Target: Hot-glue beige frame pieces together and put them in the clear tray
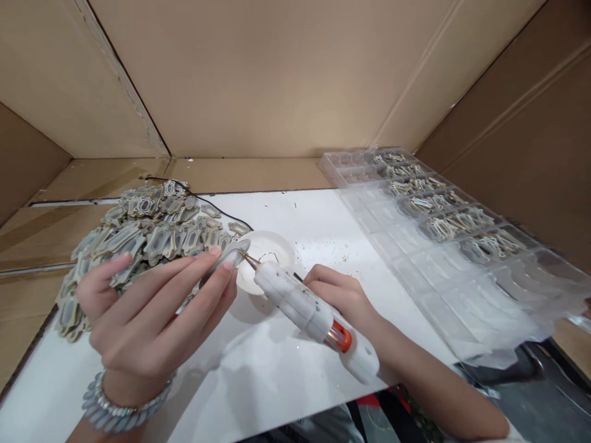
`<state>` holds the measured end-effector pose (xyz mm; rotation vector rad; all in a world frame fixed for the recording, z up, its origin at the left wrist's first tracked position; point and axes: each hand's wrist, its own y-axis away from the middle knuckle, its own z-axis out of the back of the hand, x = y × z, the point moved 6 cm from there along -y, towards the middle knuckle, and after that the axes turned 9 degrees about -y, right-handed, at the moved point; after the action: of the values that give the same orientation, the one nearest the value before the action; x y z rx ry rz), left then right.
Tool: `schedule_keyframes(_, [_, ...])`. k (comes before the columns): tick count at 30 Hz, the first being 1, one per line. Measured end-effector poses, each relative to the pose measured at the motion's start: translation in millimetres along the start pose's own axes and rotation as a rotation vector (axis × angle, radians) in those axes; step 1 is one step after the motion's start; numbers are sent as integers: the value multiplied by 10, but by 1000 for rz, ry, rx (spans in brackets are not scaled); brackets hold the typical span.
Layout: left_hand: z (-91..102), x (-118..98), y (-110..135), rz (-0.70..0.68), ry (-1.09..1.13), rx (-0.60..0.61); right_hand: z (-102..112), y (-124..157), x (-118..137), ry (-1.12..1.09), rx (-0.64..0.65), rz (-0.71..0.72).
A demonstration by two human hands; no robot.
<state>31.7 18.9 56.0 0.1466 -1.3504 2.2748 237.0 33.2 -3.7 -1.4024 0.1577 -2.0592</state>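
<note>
While the left hand [161, 314] pinched an oval piece [231, 257] between thumb and fingers, the right hand [339, 292] was closed around a white tool [295, 301], its fingers partly hidden behind the body. The piece was held above the rim of a white dish [282, 243], its far end left free, probably so that the metal tip [250, 259] could reach it; whether they touched was unclear. The dish sat on the white surface [314, 215] below, perhaps to catch drips. A heap of similar pieces [159, 240] lay beside the left hand, likely for easy picking, while a clear tray [409, 249] on the right kept small parts [455, 223] in separate compartments, presumably sorted.
</note>
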Motion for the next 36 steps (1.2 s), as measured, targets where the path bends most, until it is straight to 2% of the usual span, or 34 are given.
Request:
schedule_keyframes(12, [2, 25, 36, 0, 64, -20, 10, 0, 4, -39, -8, 19])
schedule_keyframes(15, [1, 10, 26, -30, 67, -40, 13, -3, 18, -38, -9, 28])
schedule_keyframes(23, [1, -27, 31, -116, 33, -2, 14, 1, 19, -35, -3, 11])
schedule_keyframes(36, [-24, 44, 90, -51, 61, 32, 22, 11, 19, -95, 0, 13])
